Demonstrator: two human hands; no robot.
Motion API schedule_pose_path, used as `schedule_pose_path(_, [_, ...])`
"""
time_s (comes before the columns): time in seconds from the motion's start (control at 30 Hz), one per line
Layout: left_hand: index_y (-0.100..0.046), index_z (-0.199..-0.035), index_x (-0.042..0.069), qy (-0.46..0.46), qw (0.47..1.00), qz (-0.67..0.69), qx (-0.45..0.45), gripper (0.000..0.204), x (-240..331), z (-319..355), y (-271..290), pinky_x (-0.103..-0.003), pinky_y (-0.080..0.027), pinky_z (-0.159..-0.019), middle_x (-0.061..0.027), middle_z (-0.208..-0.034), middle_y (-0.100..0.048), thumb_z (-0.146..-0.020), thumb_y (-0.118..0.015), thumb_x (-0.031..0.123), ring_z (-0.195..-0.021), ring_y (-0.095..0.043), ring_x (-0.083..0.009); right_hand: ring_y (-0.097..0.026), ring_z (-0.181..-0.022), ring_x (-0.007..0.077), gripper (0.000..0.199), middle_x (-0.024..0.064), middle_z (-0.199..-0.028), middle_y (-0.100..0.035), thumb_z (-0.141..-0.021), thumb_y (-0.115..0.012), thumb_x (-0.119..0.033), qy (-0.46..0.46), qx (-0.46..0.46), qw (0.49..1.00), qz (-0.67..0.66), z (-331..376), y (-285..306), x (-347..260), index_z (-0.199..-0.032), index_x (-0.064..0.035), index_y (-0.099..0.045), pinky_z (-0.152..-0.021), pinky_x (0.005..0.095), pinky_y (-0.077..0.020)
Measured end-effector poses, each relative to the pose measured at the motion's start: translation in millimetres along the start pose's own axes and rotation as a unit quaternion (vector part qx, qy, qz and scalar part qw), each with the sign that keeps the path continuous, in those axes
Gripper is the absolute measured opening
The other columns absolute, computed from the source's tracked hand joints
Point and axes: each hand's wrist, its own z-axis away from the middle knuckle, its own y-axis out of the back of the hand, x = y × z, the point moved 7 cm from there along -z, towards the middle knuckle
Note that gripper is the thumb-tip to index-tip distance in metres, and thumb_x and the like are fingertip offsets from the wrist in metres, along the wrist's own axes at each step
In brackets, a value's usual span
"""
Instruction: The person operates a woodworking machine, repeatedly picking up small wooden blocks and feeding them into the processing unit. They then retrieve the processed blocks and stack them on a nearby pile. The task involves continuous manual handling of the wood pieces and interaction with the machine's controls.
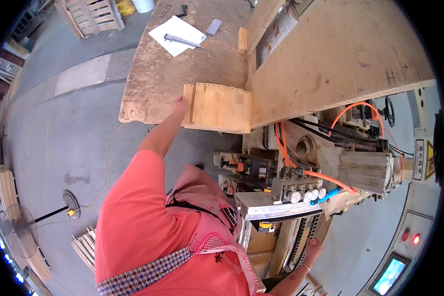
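At the left end of a row of pale wooden boards (pixel 222 106), my left hand (pixel 181 105) is closed on the side of the outermost wooden board (pixel 188 104). A narrow gap parts that board from the others. Small dark holes show along the far ends of the boards, which lie side by side at the near edge of a worn wooden table (pixel 153 93). Low on the right, my right hand (pixel 312 250) is beside the machine's rail and chain (pixel 298 241). Its fingers look slightly apart, with nothing visible in them.
A caliper (pixel 182 40) lies on white paper (pixel 170 32) on the table. An upright wooden panel (pixel 330 64) borders the table's right side. The machine (pixel 291 190) has orange hoses and white knobs. A lit control screen (pixel 390 276) is at lower right; a fan (pixel 19 229) stands left.
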Motion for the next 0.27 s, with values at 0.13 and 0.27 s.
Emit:
schedule_pose_path(0.13, [-0.062, -0.116, 0.012, 0.004, 1.0, -0.006, 0.017, 0.039, -11.6, -16.4, -1.2, -0.034, -0.047, -0.087, -0.0108, -0.11, -0.065, -0.086, -0.053, 0.034, -0.105, -0.06, -0.0234, -0.063, -0.063, 0.0187, 0.022, 0.0106, -0.069, -0.066, -0.071, -0.071, -0.018, -0.035, -0.03, 0.993, -0.108, 34.3, -6.2, 11.3, -0.086, -0.0028, -0.065, -0.06, 0.0333, -0.049])
schedule_pose_path(0.27, [-0.06, -0.12, 0.014, -0.01, 0.999, -0.048, -0.021, 0.041, -5.3, -19.5, -16.5, -0.035, -0.046, -0.089, -0.0091, -0.113, -0.064, -0.086, -0.053, 0.037, -0.107, -0.059, -0.0251, -0.061, -0.059, 0.0168, 0.022, 0.0075, -0.066, -0.066, -0.071, -0.072, -0.016, -0.023, -0.002, 0.996, -0.088, 63.3, -16.0, 18.7, -0.089, -0.0035, -0.066, -0.057, 0.0321, -0.0477])
